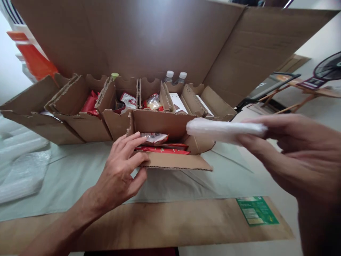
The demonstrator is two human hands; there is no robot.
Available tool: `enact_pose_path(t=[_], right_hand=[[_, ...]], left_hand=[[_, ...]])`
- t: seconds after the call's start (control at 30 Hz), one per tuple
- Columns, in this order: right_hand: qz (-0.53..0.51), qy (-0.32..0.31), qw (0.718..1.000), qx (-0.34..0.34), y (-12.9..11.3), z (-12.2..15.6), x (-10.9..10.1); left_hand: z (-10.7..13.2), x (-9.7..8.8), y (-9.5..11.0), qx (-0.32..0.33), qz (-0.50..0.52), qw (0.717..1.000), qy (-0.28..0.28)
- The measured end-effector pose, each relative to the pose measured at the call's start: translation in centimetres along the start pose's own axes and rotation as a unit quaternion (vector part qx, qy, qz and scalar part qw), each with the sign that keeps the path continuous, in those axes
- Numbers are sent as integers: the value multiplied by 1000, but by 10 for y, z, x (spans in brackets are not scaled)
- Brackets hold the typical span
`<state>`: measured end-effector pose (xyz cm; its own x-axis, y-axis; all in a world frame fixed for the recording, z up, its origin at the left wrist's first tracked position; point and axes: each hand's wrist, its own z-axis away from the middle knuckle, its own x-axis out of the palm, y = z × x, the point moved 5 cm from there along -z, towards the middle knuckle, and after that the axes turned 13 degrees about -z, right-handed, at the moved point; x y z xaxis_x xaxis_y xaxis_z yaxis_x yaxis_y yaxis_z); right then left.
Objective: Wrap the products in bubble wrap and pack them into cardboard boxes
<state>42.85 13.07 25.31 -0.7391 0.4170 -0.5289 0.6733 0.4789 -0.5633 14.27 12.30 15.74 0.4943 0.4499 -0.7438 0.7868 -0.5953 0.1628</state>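
My left hand (pixel 122 167) grips the left edge of a small cardboard box (pixel 178 161), its fingertips over the packets inside and its thumb low against the front flap. The box stands open, front flap folded outward. Inside it lie a silver-and-red packet (pixel 156 138) and red packets (pixel 167 150). Above the box's right end, my right hand (pixel 287 149) pinches a flat white plastic-looking bundle (pixel 221 129) between thumb and fingers. Motion blur hides just what kind of bundle it is.
Behind the box runs a row of cardboard bins (pixel 77 129) with packets and white boxes; two bottles (pixel 176 76) stand behind. A tall cardboard panel (pixel 149 39) backs them. Bubble wrap (pixel 25 174) lies left, a green card (pixel 257 211) on the wooden board front right.
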Motion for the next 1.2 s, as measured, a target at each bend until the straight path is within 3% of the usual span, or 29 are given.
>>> enact_pose_path(t=[0.1,0.17,0.33,0.43,0.53,0.6,0.63,0.7,0.77,0.83,0.87,0.93,1.07,1.13,1.2], right_hand=[[110,-161,978,-80,0,-28,41],[201,-237,947,-85,5,-40,71],[360,-434,825,-32,23,-48,140],[370,-507,777,-36,30,-45,171],[358,-553,751,-47,37,-40,183],[340,-540,767,-71,35,-38,172],[330,-506,792,-93,31,-37,158],[295,-369,870,-144,20,-32,116],[235,-174,942,-162,14,-16,59],[195,-10,977,-90,28,11,12],[160,14,986,-42,40,26,1],[72,-28,996,50,67,53,8],[-90,-155,971,158,104,79,77],[-158,-168,956,181,110,79,108],[-213,-156,945,193,109,77,125]], left_hand=[[5,0,1,-14,11,1000,-13],[5,-1,0,-12,15,1000,-16],[3,2,-3,-14,27,999,-12],[4,4,-5,-10,28,1000,-4],[5,4,-4,-9,22,1000,8],[8,0,-3,-17,11,999,36],[11,-5,-3,-27,8,998,57],[22,-13,-7,-63,14,993,101],[37,-15,-17,-117,37,986,111],[53,-6,-31,-185,76,977,74],[60,2,-38,-219,99,970,42],[71,23,-49,-275,152,949,-16],[67,59,-49,-307,256,915,-57],[58,71,-44,-303,312,898,-61],[51,79,-41,-307,363,878,-60]])
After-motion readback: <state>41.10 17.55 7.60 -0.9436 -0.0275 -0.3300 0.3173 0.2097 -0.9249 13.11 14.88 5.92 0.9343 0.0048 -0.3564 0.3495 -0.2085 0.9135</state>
